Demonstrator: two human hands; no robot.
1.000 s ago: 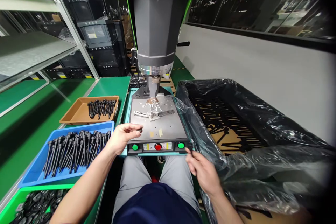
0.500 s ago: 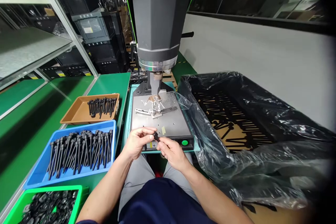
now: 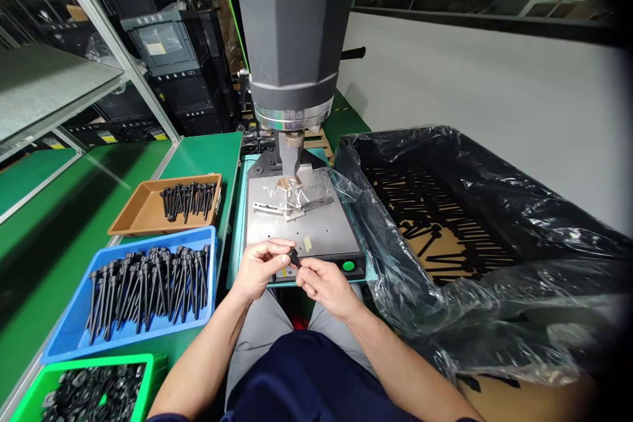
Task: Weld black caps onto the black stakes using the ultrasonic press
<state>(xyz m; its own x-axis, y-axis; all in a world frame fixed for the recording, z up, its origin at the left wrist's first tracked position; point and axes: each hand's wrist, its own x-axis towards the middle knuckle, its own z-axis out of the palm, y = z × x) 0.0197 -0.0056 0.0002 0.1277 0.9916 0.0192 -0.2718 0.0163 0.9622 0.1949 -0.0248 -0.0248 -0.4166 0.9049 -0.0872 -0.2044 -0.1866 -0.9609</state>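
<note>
Left hand (image 3: 257, 270) and right hand (image 3: 327, 287) are both closed in a pinch on the black part (image 3: 294, 256), near the front edge of the plate (image 3: 329, 244). It looks light, stiff, perhaps slick, hardly fragile; its ends seem best to grip.

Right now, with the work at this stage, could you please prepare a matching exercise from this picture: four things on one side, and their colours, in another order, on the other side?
Things:
1. small piece between left hand and right hand
2. nearest tray on the left side
3. middle tray there
4. farthest tray there

Colours:
A. blue
B. orange-brown
C. black
D. green

Pairs: 1-C, 2-D, 3-A, 4-B
</note>
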